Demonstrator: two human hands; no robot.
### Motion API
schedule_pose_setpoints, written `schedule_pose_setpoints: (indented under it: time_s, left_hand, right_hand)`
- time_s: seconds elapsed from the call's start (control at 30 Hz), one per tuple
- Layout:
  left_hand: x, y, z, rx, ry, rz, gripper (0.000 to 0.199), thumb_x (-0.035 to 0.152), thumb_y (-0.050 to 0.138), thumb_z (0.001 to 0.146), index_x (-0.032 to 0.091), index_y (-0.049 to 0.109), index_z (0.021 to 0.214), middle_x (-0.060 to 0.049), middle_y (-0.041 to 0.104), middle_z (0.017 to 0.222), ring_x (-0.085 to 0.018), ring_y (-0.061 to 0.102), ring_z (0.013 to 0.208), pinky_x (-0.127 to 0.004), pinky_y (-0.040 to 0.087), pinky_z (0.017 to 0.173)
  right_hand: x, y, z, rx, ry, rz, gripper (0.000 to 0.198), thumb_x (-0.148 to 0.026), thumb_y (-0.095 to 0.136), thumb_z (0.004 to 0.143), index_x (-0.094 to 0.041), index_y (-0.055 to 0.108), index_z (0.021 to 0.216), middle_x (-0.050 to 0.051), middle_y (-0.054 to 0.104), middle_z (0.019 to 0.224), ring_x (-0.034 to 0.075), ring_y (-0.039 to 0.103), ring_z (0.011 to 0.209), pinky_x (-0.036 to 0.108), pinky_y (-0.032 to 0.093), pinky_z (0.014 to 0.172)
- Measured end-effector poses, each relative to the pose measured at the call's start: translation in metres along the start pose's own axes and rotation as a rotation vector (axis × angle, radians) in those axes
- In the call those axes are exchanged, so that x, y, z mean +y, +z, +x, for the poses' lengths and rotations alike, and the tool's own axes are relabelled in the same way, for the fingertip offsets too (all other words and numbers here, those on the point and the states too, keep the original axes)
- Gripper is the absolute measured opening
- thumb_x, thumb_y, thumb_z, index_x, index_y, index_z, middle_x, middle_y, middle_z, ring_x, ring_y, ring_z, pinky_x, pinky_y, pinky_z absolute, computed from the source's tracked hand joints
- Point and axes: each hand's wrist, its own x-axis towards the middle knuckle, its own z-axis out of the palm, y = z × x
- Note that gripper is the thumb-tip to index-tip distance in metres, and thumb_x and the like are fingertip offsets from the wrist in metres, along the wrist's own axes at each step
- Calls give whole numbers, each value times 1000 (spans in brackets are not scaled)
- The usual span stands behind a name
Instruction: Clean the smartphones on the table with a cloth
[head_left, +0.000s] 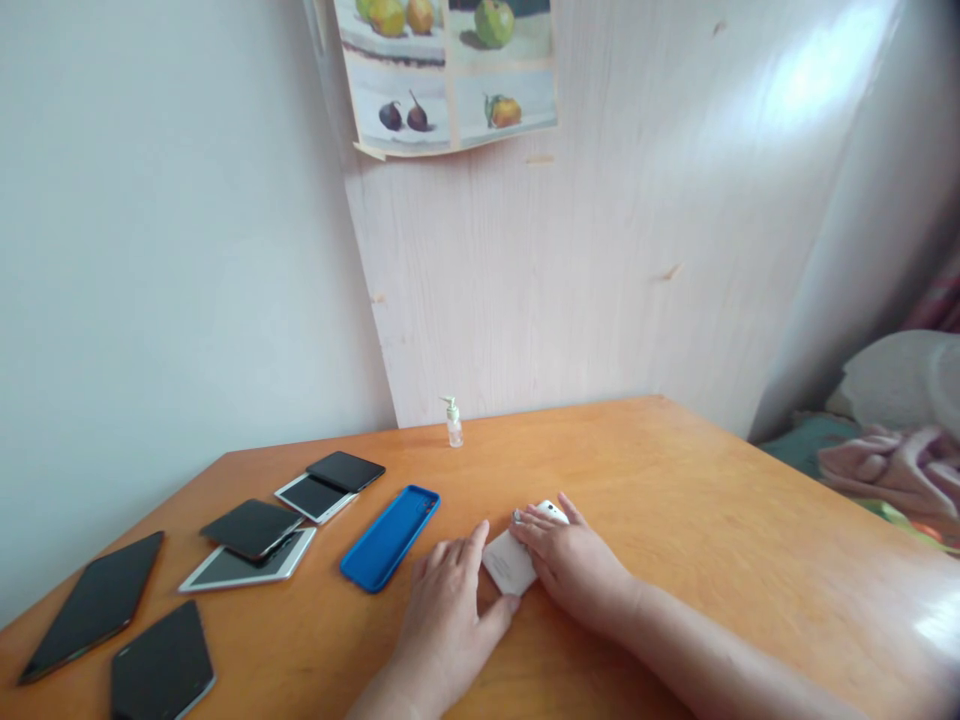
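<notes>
From here I have the left hand (450, 608) with its grip spread wide, thumb by the near edge of the white phone (507, 563); the right hand (576, 562) lies over the phone's back, fingers extended. The phone rests on the desk (675, 490), right of a blue case (391, 540), with tablets (97, 605) farther left and a bottle (454, 429) behind.
</notes>
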Motion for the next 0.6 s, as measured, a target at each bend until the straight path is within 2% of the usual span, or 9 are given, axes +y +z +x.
schedule_pose_setpoints:
  time_s: [0.07, 0.13, 0.17, 0.27, 0.33, 0.43, 0.6]
  left_hand:
    - [-1, 1, 0, 3, 3, 0, 70, 43, 61, 83, 21, 40, 147, -12, 58, 136, -30, 49, 124, -44, 33, 107]
    - [-2, 2, -1, 10, 4, -1, 70, 44, 61, 83, 20, 41, 146, -12, 58, 136, -30, 49, 124, -45, 32, 107]
    - [-2, 3, -1, 14, 4, -1, 70, 45, 61, 83, 20, 41, 146, -12, 58, 136, -31, 49, 124, -45, 32, 108]
    - [-2, 3, -1, 19, 13, 2, 70, 44, 62, 83, 20, 42, 145, -12, 57, 137, -31, 49, 125, -45, 32, 108]
    - [-2, 2, -1, 20, 21, 4, 70, 44, 61, 84, 20, 41, 146, -12, 57, 138, -30, 49, 125, -45, 32, 107]
    - [-2, 2, -1, 22, 19, 7, 70, 44, 61, 84, 21, 40, 146, -12, 58, 136, -30, 49, 123, -44, 33, 106]
    - [-2, 3, -1, 20, 20, 11, 69, 43, 61, 84, 21, 40, 146, -11, 58, 136, -29, 49, 124, -44, 33, 106]
  right_hand:
    - [8, 0, 2, 71, 62, 51, 41, -17, 36, 94, -23, 63, 124, 7, 66, 129, 22, 58, 122, 44, 26, 115]
    - [11, 1, 3, 132, 131, 126, 39, -21, 34, 97, -24, 61, 124, 7, 71, 118, 20, 66, 108, 33, 43, 99]
    - [12, 2, 2, 147, 174, 155, 38, -24, 34, 97, -24, 59, 126, 7, 73, 113, 20, 68, 101, 30, 47, 90]
    - [12, 1, 2, 140, 301, 166, 33, -28, 37, 97, -25, 58, 122, 4, 74, 96, 20, 69, 85, 27, 47, 72]
    - [13, -2, 2, 149, 312, 108, 26, -26, 40, 96, -25, 63, 109, 3, 73, 92, 19, 66, 86, 27, 45, 73]
    - [17, -7, 5, 186, 262, -25, 23, -22, 46, 93, -25, 69, 95, 5, 69, 98, 21, 60, 96, 29, 42, 84]
    - [11, -5, 5, 147, 242, -102, 28, -19, 43, 94, -22, 71, 92, 9, 65, 97, 21, 58, 93, 29, 43, 80]
